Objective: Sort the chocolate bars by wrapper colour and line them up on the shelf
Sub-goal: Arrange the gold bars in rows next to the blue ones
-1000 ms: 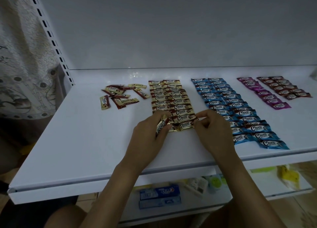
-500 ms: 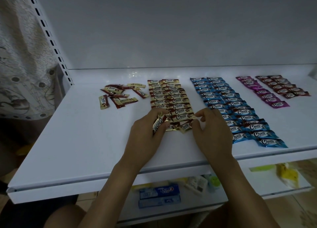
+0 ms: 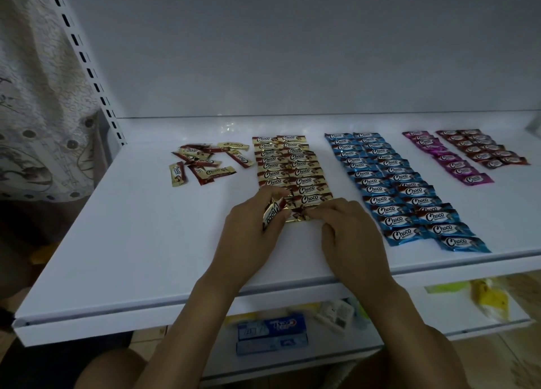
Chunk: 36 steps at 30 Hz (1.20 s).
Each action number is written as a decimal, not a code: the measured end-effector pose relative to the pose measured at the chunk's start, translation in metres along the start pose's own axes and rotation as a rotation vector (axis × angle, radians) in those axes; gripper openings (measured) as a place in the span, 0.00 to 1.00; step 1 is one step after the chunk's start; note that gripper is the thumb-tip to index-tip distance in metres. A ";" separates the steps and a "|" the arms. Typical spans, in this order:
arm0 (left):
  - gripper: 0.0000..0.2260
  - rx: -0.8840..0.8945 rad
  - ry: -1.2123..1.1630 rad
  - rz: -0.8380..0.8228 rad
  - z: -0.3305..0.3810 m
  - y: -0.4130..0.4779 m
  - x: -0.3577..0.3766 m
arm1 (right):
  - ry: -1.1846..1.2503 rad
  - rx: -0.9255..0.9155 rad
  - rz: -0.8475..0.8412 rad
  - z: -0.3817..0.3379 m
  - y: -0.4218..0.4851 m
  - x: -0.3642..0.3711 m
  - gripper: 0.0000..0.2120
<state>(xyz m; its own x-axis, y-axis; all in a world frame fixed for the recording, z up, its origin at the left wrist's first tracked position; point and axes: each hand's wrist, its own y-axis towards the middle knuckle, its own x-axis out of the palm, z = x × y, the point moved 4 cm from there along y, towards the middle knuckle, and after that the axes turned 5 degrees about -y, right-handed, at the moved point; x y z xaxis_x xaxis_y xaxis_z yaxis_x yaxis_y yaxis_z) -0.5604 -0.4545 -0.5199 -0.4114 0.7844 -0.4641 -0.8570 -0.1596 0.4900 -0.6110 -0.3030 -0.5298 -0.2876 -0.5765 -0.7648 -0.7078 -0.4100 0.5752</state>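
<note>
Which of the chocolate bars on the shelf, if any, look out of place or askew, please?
The loose gold bars at the shelf's left lie jumbled and overlapping, unlike the neat rows. The left hand also holds one bar tilted, not yet laid down.

**Dim and bluish**

Dim and cool overall, darkest toward the left and bottom corners. Shows a small glare on the shelf (image 3: 146,242) near the back wall (image 3: 292,51), faint glints on the gold wrappers (image 3: 292,169). Curves the slotted post (image 3: 87,66) at left. Blurs the toothpaste box (image 3: 272,334) below.
</note>
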 end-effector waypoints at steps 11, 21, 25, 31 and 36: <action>0.07 -0.073 -0.410 0.076 0.017 -0.005 -0.007 | 0.607 0.243 -0.033 -0.029 -0.002 -0.017 0.13; 0.11 -0.144 -0.301 -0.055 0.015 -0.016 -0.018 | 0.838 0.411 -0.095 -0.034 -0.005 -0.014 0.05; 0.08 -0.143 -0.186 -0.071 0.004 -0.020 -0.027 | 0.826 0.453 -0.066 -0.027 -0.004 -0.017 0.04; 0.06 -0.076 -0.203 0.031 0.014 -0.017 -0.028 | 1.097 0.429 -0.132 -0.033 -0.001 -0.019 0.07; 0.05 -0.178 -0.270 0.037 0.005 -0.018 -0.027 | 0.922 0.238 -0.164 -0.025 -0.001 -0.021 0.19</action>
<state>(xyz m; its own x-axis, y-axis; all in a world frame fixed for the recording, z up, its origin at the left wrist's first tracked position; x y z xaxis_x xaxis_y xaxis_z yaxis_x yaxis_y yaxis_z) -0.5325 -0.4703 -0.5126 -0.3664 0.9031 -0.2239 -0.8937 -0.2745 0.3550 -0.5877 -0.3084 -0.5072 0.3742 -0.8948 -0.2433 -0.8354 -0.4392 0.3305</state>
